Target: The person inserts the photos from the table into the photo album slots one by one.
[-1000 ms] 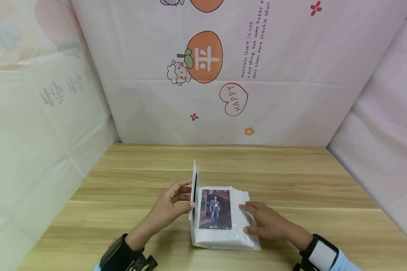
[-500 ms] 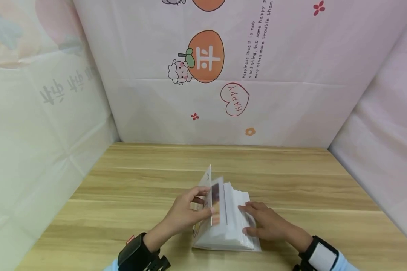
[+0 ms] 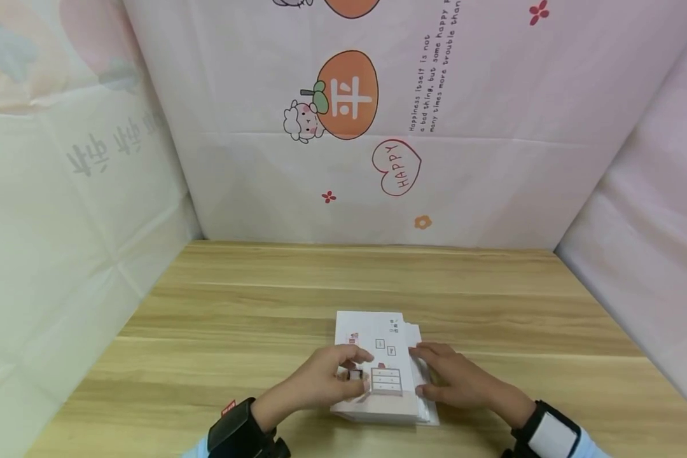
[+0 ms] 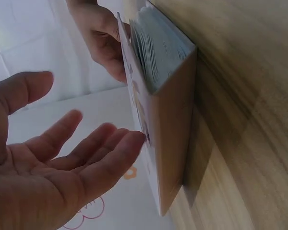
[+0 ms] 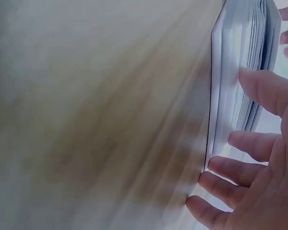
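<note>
A photo album (image 3: 369,327) with a printed white cover lies closed on the wooden table, its page edges sticking out slightly at the right. My left hand (image 3: 323,378) is over the cover's left part, fingers loosely bent. In the left wrist view those fingers (image 4: 110,163) spread apart, one fingertip at the cover, and the album's spine (image 4: 173,129) faces the camera. At the album's right side rests my right hand (image 3: 464,381). Its thumb (image 5: 266,91) and fingers touch the page edges in the right wrist view without curling round them.
The wooden table (image 3: 252,292) extends around the album. A white printed cloth (image 3: 252,184) hangs behind it, with more white cloth at the left (image 3: 91,235) and right (image 3: 647,222). Both wrists wear black straps with devices (image 3: 549,432).
The album's cover, held upright by my left hand at first, has swung rightward and down over the photo pages. The left hand moved right and loosened its hold. My right hand stayed nearly still.
</note>
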{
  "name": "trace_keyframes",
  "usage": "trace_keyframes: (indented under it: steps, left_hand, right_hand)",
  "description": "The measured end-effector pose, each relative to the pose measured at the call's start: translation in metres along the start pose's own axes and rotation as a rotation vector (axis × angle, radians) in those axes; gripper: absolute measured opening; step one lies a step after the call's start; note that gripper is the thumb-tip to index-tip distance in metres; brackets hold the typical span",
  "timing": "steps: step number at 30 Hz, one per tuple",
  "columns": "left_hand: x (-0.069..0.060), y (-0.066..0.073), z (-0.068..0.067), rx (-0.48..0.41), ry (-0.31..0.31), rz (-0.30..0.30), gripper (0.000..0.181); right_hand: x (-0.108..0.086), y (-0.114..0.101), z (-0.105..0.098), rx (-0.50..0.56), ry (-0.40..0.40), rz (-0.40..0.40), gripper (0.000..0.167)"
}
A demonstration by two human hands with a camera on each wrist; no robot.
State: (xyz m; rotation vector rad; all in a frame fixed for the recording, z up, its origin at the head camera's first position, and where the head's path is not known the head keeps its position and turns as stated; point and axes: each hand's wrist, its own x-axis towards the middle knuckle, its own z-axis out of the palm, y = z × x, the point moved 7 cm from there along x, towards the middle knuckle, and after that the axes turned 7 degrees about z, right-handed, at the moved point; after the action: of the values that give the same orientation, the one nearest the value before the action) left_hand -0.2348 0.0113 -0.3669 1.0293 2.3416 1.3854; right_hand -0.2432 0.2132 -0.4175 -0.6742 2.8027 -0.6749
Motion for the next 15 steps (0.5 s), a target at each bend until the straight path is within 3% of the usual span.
trace_keyframes:
  steps: [4,9,11,15]
  left_hand:
    - [-0.002,-0.001,0.005,0.016,-0.045,0.013,0.029]
    - [-0.003,-0.002,0.003,0.102,-0.029,0.042,0.032]
    - [-0.002,-0.001,0.000,0.222,-0.003,0.081,0.035]
    - [0.003,-0.001,-0.009,0.565,0.063,0.176,0.045]
  right_hand:
    - [0.000,0.000,0.001,-0.009,0.004,-0.006,0.066]
    - [0.000,-0.002,-0.001,-0.009,0.010,-0.015,0.060]
    - [0.002,-0.002,-0.003,-0.008,0.031,-0.021,0.053]
    - [0.007,-0.005,-0.011,-0.074,0.147,-0.024,0.045]
